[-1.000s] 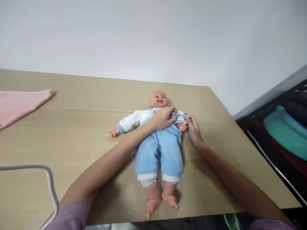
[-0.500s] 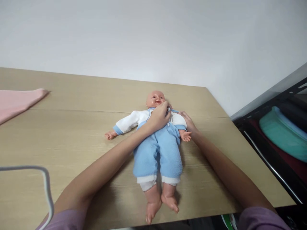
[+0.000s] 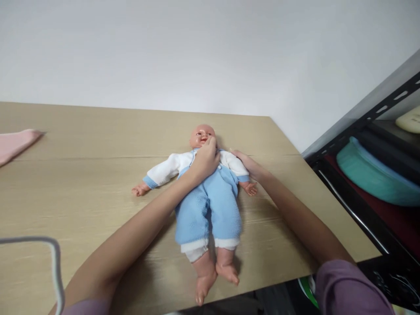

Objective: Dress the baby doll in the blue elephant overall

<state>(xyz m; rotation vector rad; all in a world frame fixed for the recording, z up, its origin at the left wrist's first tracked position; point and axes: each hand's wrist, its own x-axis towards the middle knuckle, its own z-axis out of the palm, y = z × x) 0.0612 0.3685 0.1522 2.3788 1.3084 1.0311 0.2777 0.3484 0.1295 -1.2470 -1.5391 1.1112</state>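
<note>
A baby doll (image 3: pixel 208 205) lies on its back on the table, its head away from me and its feet toward me. Its outfit has blue trousers with a bib and white sleeves with blue cuffs. My left hand (image 3: pixel 207 158) reaches across the bib, its fingers closed at the doll's collar just below the chin. The cloth inside those fingers is mostly hidden. Along the outer side of the white sleeve (image 3: pixel 232 162) on the right rests my right hand (image 3: pixel 248 165), fingers stretched toward the shoulder; part of it is hidden behind the doll's arm.
Pink cloth (image 3: pixel 16 144) lies at the left of the wooden table (image 3: pixel 92 179). A grey-white cable (image 3: pixel 54 258) curves in at the lower left. Right of the table edge stands a black rack (image 3: pixel 348 205) holding a teal object (image 3: pixel 370 173). A white wall (image 3: pixel 164 52) rises behind.
The view has shifted slightly to the right. The blue strip of cloth between my hands no longer shows, and my right hand lies closer along the sleeve. My left hand stays at the collar.
</note>
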